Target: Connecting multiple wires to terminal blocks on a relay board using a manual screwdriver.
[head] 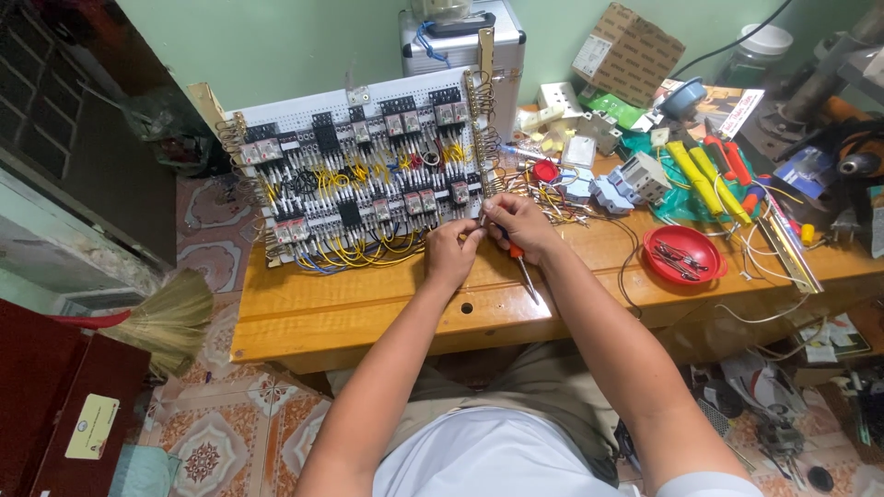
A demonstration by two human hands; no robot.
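- White perforated wiring panel [368, 101], leaning upright at the back of the wooden bench [368, 304]: its rows of grey relay blocks [405, 120] already carry dense yellow and blue wire loops.
- Left hand [451, 253]: fingers pinched together at the panel's lower right corner, apparently on a thin wire end; the wire itself is too small to tell.
- Right hand [520, 225]: closed around an orange-handled screwdriver [521, 267], shaft pointing down toward the bench edge, fingertips meeting the left hand.
- Loose bundle of cut yellow wires [552, 198]: just beside the right hand, unfitted, suggesting wiring remains.
- Red round plastic tray [714, 267]: holds small dark parts, well apart.
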